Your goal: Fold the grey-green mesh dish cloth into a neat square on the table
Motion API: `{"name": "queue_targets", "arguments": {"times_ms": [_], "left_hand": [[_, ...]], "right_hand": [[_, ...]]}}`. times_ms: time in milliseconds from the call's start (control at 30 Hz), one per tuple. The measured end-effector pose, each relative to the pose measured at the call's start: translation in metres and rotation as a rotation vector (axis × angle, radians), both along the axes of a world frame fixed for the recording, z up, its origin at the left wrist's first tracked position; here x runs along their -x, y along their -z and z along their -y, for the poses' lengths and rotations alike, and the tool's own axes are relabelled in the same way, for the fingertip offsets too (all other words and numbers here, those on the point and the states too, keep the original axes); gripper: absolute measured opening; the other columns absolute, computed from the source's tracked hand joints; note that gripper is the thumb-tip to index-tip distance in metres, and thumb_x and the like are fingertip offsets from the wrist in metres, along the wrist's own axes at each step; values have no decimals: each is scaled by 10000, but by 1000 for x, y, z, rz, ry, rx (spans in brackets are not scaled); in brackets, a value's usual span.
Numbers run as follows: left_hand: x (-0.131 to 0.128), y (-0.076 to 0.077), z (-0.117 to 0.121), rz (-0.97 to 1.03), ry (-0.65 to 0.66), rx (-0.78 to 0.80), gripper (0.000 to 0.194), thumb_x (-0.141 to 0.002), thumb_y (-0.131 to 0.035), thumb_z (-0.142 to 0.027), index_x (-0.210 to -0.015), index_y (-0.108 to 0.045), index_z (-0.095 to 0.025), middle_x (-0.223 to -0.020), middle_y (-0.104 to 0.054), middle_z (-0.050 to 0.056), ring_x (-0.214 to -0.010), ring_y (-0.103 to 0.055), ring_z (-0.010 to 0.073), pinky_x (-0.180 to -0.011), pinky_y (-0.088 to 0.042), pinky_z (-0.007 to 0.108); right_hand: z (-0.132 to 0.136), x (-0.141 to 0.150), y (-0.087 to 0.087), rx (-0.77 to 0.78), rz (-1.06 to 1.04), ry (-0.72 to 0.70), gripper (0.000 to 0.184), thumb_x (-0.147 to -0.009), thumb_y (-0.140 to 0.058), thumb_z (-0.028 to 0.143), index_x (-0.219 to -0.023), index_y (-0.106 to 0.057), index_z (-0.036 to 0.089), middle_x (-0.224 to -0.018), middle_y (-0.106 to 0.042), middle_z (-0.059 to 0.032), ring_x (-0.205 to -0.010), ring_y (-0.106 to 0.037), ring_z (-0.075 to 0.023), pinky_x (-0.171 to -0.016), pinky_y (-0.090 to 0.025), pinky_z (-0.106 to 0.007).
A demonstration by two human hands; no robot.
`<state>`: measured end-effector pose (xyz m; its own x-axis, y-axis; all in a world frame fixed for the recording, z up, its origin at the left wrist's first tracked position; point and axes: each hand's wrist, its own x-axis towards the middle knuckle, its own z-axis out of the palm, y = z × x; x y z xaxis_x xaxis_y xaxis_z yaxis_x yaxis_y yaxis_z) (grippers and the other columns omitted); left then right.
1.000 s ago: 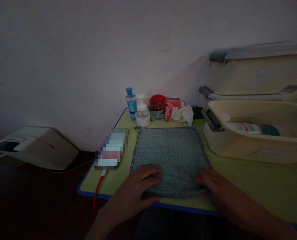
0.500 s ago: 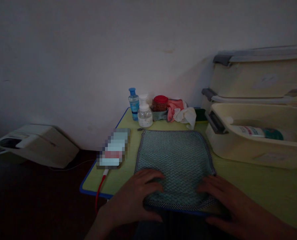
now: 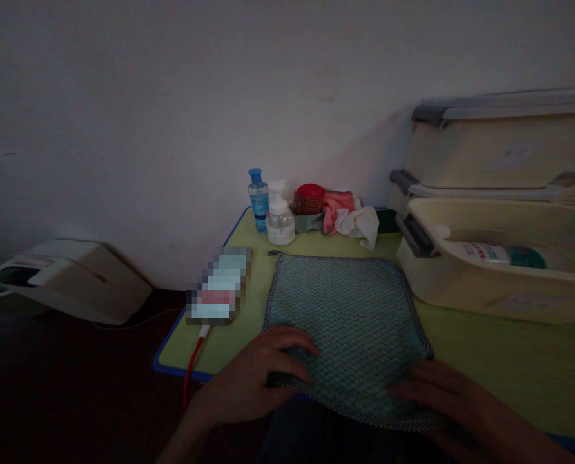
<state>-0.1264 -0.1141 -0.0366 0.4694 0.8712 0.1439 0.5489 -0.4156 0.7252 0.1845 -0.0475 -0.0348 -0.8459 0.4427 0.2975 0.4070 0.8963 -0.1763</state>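
Observation:
A green woven cloth (image 3: 348,325) with a dark checked border lies spread on the yellow-green table (image 3: 500,361), and its near edge hangs over the table's front edge. My left hand (image 3: 256,377) rests on the cloth's near left corner, fingers stretched flat, thumb under the edge. Over on the near right corner my right hand (image 3: 442,393) lies with its fingers flat.
A blurred phone (image 3: 218,286) with a red cable (image 3: 191,370) lies left of the cloth. Two small bottles (image 3: 272,209), a red-lidded jar (image 3: 309,198) and crumpled cloths (image 3: 352,216) stand at the back. Cream plastic bins (image 3: 495,258) fill the right. A white device (image 3: 69,277) sits on the floor.
Both hands have drawn the cloth toward me, so its near edge now overhangs the table front. The right corner has slid further down and right.

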Motion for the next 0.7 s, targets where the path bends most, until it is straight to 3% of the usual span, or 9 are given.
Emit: {"name": "queue_targets", "arguments": {"times_ms": [267,433,700], "left_hand": [[-1,1,0,74,-80,36,163,-812,-551,-130,-889,-669,-211,-1103,-603,49,-1059,-540,164,-930,-431,349],[-2,-1,0,82,-136,1,196,-856,-493,-134,-916,-667,-200,-950,-614,42,-907,-571,137,-817,-468,285],[-1,2,14,45,-259,-30,249,-914,-416,-214,-998,-650,-209,-978,-671,39,-916,-613,139,-818,-490,266]], "right_hand": [[-2,-2,-2,69,-38,11,218,-794,-562,266,-975,-671,320,-932,-699,-4,-830,-679,-165,-698,-591,-242],[1,-2,-11,165,-56,14,209,-871,-465,288,-856,-674,295,-837,-694,-12,-734,-677,-138,-596,-572,-160],[2,-43,21,144,-44,111,217,-859,-508,329,-1008,-665,341,-960,-695,6,-841,-681,-169,-747,-584,-226]]}}
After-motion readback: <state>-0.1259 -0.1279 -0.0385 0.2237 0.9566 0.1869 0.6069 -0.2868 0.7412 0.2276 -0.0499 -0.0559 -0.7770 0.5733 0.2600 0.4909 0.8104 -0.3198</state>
